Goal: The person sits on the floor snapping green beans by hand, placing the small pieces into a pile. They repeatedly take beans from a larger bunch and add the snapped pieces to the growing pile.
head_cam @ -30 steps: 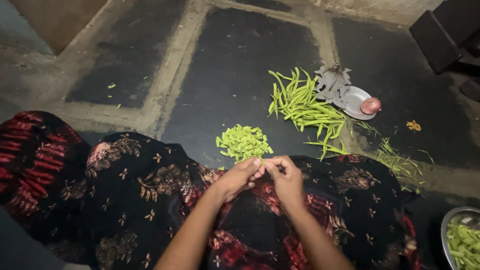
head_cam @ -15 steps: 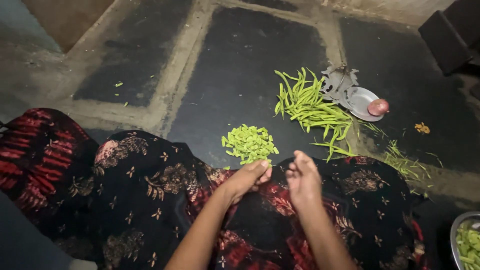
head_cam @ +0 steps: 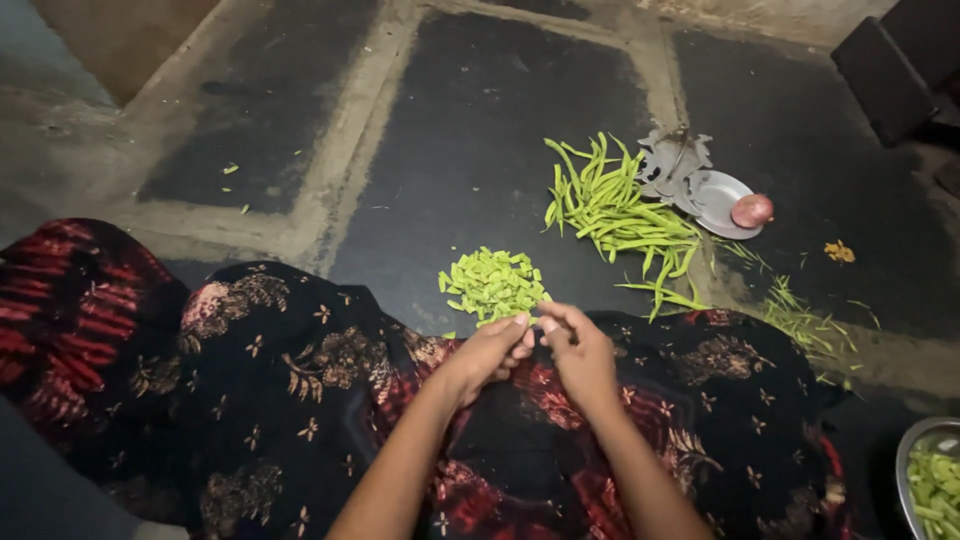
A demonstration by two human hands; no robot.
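- The left hand (head_cam: 492,350) and right hand (head_cam: 578,352) meet fingertip to fingertip over the lap, fingers curled in a pinch; they seem to grip a small bit of bean between them, though it is too tiny and dim to be sure.
- Just past the fingertips, at 12 o'clock, lies the pile of cut pieces (head_cam: 492,284) on the dark floor, almost touching the left fingers.
- A bean like these is light, stiff and crisp: it should snap cleanly when bent, and is best pinched near an end with thumb and forefinger. The cut bits are small and would scatter easily.
- At 1 o'clock, well beyond the hands, sits the heap of whole beans (head_cam: 615,212), long and loosely tangled.
- Beside that heap, further right, a metal plate (head_cam: 718,195) holds 1 onion (head_cam: 752,210), with a grey metal tool (head_cam: 672,160) touching the plate.
- At 3 o'clock, thin green trimmings (head_cam: 805,320) litter the floor.
- At 4 o'clock, a steel bowl (head_cam: 905,450) of cut pieces shows at the frame edge.
- The patterned skirt (head_cam: 300,390) spreads under both arms; nothing blocks the reach to either pile.
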